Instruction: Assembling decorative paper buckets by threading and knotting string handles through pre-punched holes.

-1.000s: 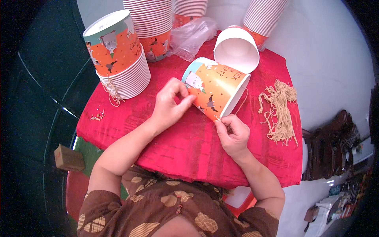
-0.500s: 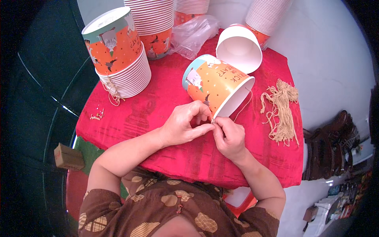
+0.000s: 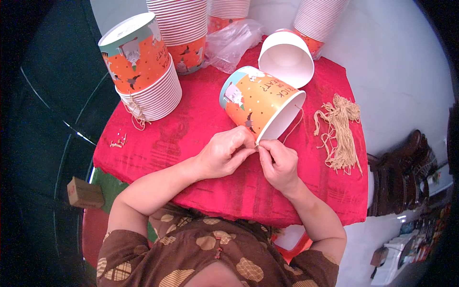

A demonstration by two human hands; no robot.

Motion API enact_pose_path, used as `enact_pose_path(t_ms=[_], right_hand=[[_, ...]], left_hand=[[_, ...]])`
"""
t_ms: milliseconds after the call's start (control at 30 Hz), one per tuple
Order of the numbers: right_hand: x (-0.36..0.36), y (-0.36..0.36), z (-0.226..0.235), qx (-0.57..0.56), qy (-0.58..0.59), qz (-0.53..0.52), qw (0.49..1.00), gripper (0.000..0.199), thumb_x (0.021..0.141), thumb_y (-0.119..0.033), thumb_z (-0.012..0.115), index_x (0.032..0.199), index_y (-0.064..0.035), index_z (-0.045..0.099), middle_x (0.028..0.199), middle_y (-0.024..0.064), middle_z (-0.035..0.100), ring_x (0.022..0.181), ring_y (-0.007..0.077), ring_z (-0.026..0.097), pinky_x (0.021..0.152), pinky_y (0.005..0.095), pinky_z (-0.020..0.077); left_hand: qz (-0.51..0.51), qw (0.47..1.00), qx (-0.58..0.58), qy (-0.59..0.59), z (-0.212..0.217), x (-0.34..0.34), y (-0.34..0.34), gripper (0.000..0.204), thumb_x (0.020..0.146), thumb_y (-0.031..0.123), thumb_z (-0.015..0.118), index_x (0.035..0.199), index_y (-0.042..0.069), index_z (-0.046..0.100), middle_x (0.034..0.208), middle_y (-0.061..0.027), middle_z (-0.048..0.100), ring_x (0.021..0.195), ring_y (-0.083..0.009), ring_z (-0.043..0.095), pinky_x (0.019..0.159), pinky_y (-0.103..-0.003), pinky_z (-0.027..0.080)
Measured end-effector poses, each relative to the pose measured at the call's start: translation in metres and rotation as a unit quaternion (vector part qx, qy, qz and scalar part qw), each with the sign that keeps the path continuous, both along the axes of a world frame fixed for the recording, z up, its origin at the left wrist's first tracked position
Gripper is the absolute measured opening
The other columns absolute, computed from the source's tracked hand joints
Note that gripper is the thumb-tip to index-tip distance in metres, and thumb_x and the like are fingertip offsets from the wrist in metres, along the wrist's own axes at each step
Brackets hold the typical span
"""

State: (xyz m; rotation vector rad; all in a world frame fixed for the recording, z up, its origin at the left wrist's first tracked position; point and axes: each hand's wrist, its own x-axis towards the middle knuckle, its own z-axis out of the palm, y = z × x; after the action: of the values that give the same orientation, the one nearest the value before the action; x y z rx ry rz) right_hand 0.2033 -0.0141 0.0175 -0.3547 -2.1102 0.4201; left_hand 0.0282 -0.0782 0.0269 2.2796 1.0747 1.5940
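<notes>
An orange paper bucket (image 3: 260,103) with a teal base band and cartoon figures lies tilted on its side, its white mouth facing right. A thin tan string (image 3: 300,117) hangs from a hole in the rim's far side and loops down toward the near side. At the near rim my left hand (image 3: 225,154) is closed, thumb and fingertips pinched at the string's end. Pressed close beside it, my right hand (image 3: 279,165) pinches the same bit of string. The knot or hole between the fingertips is mostly hidden.
A bundle of cut tan strings (image 3: 340,136) lies at right on the red tablecloth (image 3: 205,201). Behind the bucket is another white-mouthed bucket (image 3: 287,60). Stacked buckets (image 3: 155,93) stand at left, more at the back beside a clear plastic bag (image 3: 232,43). Small scraps (image 3: 118,141) lie at left.
The fingers of my left hand have drawn in from a looser curl to a tight pinch at the rim. My right hand stays pinched there, and the bucket has barely shifted.
</notes>
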Motion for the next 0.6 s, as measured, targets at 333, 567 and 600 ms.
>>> enact_pose_path(t_ms=[333, 567, 600], right_hand=[[0.0046, -0.0023, 0.0048, -0.062, -0.007, 0.008, 0.998, 0.016, 0.076, 0.007, 0.064, 0.087, -0.0005, 0.057, 0.070, 0.0136, 0.060, 0.056, 0.0271, 0.062, 0.047, 0.0353, 0.0476], [0.0042, -0.0039, 0.0062, -0.037, -0.005, -0.005, 0.999, 0.018, 0.075, 0.007, 0.066, 0.088, -0.0009, 0.057, 0.068, 0.0131, 0.059, 0.053, 0.0263, 0.061, 0.047, 0.0356, 0.0469], [0.0045, -0.0049, 0.0066, -0.048, -0.007, -0.009, 0.999, 0.017, 0.076, 0.006, 0.066, 0.088, -0.0012, 0.057, 0.067, 0.0128, 0.059, 0.053, 0.0266, 0.061, 0.047, 0.0358, 0.0472]], left_hand=[[-0.001, 0.998, -0.053, -0.017, -0.0027, -0.0023, -0.0008, 0.017, 0.079, -0.005, 0.065, 0.088, 0.002, 0.052, 0.081, -0.0116, 0.057, 0.075, -0.0276, 0.061, 0.066, -0.034, 0.049], [0.000, 0.997, -0.069, -0.036, -0.0050, -0.0039, -0.0009, 0.013, 0.083, -0.003, 0.063, 0.088, 0.002, 0.052, 0.080, -0.0104, 0.056, 0.074, -0.0250, 0.060, 0.066, -0.033, 0.049], [0.000, 0.997, -0.069, -0.036, -0.0050, -0.0038, -0.0014, 0.013, 0.083, -0.003, 0.063, 0.088, 0.002, 0.052, 0.080, -0.0104, 0.056, 0.074, -0.0250, 0.060, 0.066, -0.033, 0.049]])
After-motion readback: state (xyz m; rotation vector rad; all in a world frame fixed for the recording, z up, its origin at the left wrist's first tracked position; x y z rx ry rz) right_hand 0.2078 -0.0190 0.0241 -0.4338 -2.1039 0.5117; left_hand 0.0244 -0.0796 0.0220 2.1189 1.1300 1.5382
